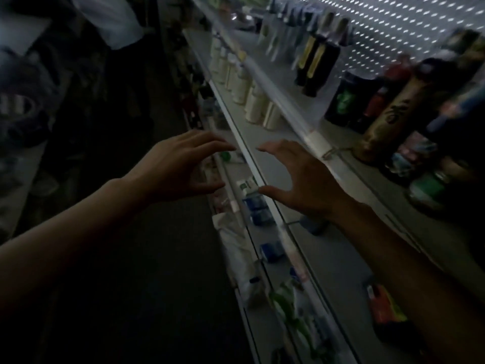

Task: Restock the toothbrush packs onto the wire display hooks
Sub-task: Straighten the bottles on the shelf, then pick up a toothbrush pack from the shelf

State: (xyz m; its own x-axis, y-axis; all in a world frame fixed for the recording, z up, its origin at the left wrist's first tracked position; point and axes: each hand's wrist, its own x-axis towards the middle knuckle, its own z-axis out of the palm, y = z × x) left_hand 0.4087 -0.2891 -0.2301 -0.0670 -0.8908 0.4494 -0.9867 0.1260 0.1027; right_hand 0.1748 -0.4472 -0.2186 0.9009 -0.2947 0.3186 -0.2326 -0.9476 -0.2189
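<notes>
Nearest to me, both my forearms reach out over the dim aisle toward the shelving on my right. My left hand (183,164) hangs in the air with its fingers spread and loosely bent, holding nothing, its fingertips just short of the pale shelf edge (252,164). My right hand (296,179) is spread wide too, thumb apart from the fingers, empty, hovering above that same edge and the grey shelf board behind it. Between and below my hands, on the lower shelf, sit small blue-and-white boxes (258,208), with a white-and-green box just beyond them near my right thumb. Closer to me along that lower level lie a white plastic bag (236,248) and some green-and-white packs (286,303); the blur keeps me from telling what they are. An orange pack (385,306) lies on the shelf board under my right forearm.

Farther along, a row of cream-coloured bottles (241,82) stands on the shelf, and to the right tall dark spray cans (388,111) stand close together. Beyond them, at the top, packs hang in a row (301,35) against the white perforated back panel (393,24); these look like the toothbrush packs, but the picture is too smeared to be sure. Across the aisle on my left, a person in a white top (112,19) stands in the dark.
</notes>
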